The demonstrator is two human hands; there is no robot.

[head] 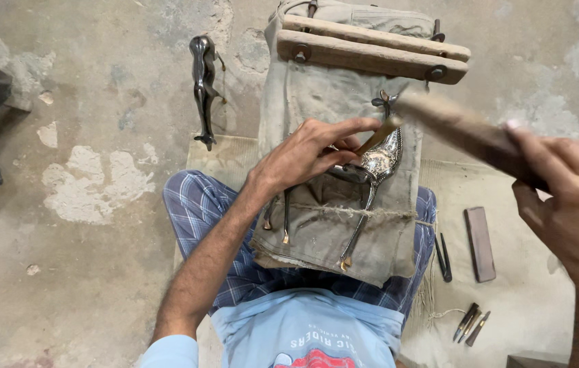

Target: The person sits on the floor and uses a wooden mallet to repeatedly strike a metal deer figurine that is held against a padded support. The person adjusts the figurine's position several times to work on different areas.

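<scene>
left hand (306, 155) pinching chisel (378, 135) on metal deer figure (371, 167), right hand (569, 197) gripping hammer (453, 123)

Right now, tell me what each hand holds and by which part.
Left hand pinches a chisel by its upper shank, tip on the metal deer. Right hand grips a blurred mallet by its handle end.

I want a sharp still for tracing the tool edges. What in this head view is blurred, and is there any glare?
Head view: the right hand and the wooden mallet it swings are smeared by motion blur; the left hand, the small chisel and the metal deer figure are sharp; bright glints sit on the figure's body; light is soft, shadows faint.
</scene>
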